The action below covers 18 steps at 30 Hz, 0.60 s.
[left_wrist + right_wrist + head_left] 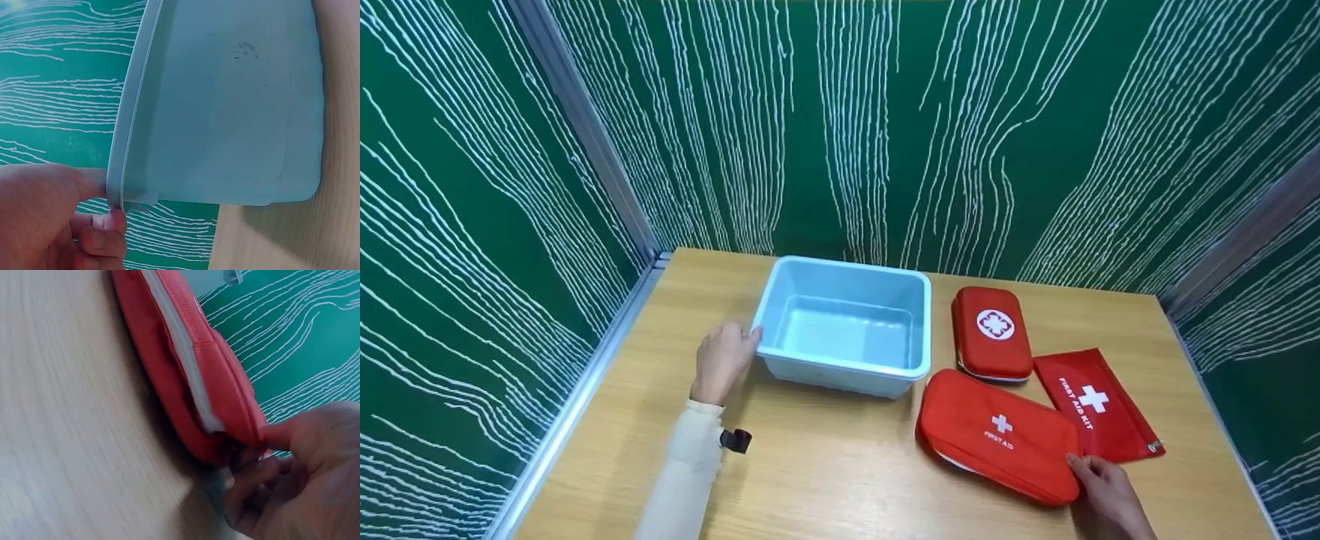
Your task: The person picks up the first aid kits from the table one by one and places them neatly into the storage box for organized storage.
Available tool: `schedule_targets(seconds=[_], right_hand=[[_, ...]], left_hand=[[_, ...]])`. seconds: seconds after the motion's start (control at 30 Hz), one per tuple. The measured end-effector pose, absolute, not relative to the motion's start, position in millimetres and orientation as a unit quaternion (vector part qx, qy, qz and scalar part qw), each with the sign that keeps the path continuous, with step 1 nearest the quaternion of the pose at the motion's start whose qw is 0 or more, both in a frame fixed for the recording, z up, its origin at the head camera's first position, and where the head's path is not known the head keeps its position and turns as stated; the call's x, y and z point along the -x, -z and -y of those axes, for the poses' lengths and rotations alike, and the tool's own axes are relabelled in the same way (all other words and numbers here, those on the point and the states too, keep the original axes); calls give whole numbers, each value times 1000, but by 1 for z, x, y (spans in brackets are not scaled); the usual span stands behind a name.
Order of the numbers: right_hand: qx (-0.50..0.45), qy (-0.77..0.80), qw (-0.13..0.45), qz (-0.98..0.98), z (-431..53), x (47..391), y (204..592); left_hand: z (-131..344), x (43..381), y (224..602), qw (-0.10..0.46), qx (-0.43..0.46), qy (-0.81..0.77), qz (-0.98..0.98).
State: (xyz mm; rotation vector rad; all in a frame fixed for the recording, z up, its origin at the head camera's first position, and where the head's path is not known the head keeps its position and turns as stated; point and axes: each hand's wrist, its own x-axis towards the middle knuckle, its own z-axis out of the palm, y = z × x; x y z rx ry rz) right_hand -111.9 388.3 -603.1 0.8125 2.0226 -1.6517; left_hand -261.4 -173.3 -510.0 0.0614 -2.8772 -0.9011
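Note:
A light blue plastic bin point(840, 367) stands on the table with nothing inside it. My left hand point(725, 358) grips its left rim; in the left wrist view the thumb lies on one side of the rim point(126, 118) and the fingers curl under the other. At the front right lies a large red first aid pouch point(997, 442) with a white cross. Its lower right corner is pinched by my right hand point(1110, 491). The right wrist view shows thumb and fingers at the end of the pouch point(225, 388), beside its pale zipper.
Behind the large pouch lies a red hard case point(994, 337) with a round white emblem. A flat red first aid kit bag point(1099, 409) lies to the right, partly under the large pouch. Green walls point(900, 135) with white lines enclose the wooden table point(825, 472).

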Motion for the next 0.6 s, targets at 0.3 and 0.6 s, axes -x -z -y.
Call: schedule_targets(seconds=[0.3, 0.6], right_hand=[[-278, 598, 168, -732, -393, 114, 582], [-268, 650, 142, -697, -395, 116, 550]], left_hand=[[174, 261, 510, 70, -9, 298, 952], [174, 261, 510, 63, -16, 299, 952]])
